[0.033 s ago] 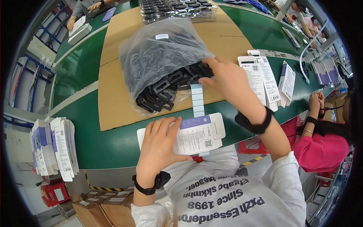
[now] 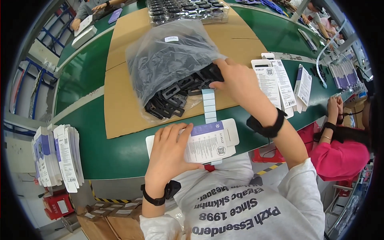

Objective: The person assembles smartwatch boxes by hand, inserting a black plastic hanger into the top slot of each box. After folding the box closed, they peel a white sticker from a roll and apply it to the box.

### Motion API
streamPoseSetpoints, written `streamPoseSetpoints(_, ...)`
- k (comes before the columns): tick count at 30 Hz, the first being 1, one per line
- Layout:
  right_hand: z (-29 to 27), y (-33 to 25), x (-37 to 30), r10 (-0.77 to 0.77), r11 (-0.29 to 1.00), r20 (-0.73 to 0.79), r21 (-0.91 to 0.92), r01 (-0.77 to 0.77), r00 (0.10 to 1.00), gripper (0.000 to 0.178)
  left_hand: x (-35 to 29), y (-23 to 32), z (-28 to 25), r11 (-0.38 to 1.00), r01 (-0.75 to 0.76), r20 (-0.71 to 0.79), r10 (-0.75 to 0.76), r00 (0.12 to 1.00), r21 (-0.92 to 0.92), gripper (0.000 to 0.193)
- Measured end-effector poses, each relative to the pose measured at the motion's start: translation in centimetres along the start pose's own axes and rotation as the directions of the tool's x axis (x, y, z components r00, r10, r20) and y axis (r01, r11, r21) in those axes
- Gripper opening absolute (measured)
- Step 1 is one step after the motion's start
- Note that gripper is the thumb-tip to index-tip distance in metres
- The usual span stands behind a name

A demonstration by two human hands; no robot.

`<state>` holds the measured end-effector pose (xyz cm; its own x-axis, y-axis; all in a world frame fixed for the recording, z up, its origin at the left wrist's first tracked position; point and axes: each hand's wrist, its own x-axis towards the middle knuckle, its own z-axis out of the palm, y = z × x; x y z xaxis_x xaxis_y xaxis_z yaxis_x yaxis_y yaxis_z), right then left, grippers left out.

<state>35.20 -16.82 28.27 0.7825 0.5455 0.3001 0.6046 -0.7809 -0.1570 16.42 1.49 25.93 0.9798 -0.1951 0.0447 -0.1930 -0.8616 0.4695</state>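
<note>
My left hand lies across a white and purple flat carton at the table's near edge, fingers spread over it and thumb along its near side. The carton's end flap points right. At the mouth of a translucent plastic bag, my right hand reaches in with thumb and forefinger apart around the edge of the black plastic pieces. Its other fingers are hidden, so a grip on a piece does not show. A pale blue strip of labels runs from the bag to beneath the carton.
Brown cardboard lies under the bag. Clear trays of black items stand beyond it. Stacked cartons are at left, loose cartons at right. A co-worker in a pink sleeve sits at right; others work farther off.
</note>
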Motion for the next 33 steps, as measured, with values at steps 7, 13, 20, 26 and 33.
streamPoseSetpoints(7,0.6,1.6,-1.1,-0.019,0.995,-0.095,0.096,0.028,0.995,0.027,-0.5,-1.0,-0.2,0.986,-0.076,-0.188,0.048,0.981,-0.147,0.103)
streamPoseSetpoints(13,-5.8,-1.6,-5.6,0.195,0.709,-0.148,0.704,-0.035,0.97,0.02,-1.8,-0.1,0.3,0.997,-0.068,-0.431,0.074,0.899,0.031,0.106)
streamPoseSetpoints(20,-8.1,-2.3,-10.4,0.1,0.222,0.024,0.974,-0.046,0.995,0.022,-2.4,2.4,-0.4,0.988,-0.134,-0.541,0.073,0.838,-0.074,0.076)
streamPoseSetpoints(26,-7.4,-1.5,-10.6,0.145,0.143,0.211,0.962,-0.231,0.967,0.017,-2.6,4.9,-1.7,0.981,-0.029,-0.389,-0.048,0.92,-0.191,0.071)
streamPoseSetpoints(33,-7.0,-1.4,-11.1,0.159,0.134,0.207,0.964,-0.229,0.965,0.014,-2.1,5.6,-2.2,0.99,-0.015,-0.349,-0.036,0.936,-0.142,0.072)
